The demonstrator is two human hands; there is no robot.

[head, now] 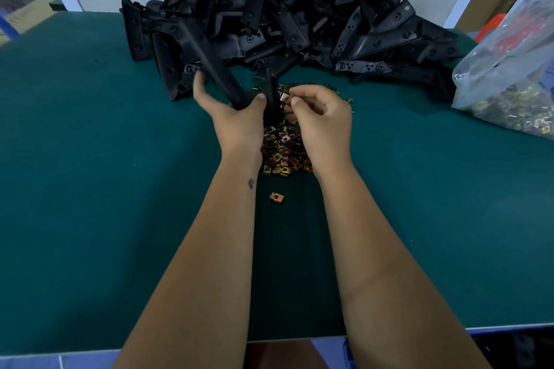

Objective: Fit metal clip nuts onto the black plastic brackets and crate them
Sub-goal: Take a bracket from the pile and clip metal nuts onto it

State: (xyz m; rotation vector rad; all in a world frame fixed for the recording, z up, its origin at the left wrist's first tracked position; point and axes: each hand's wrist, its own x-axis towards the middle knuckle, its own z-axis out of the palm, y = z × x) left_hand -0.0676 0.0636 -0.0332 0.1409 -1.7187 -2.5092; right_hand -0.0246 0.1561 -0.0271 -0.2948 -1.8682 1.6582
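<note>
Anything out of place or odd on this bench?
One clip nut lies alone on the green mat, nearer the person than the loose clip nut heap and apart from it. Nothing else stands out.

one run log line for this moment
step: fitting clip nut | left hand: holds bracket | right hand: pinches clip nut | crated: not visible

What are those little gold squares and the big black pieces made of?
The little squares look like thin plated metal: they glint gold and copper. The black pieces seem to be moulded plastic, dull and matte, with formed holes. The table has a green, mat-like top.
</note>
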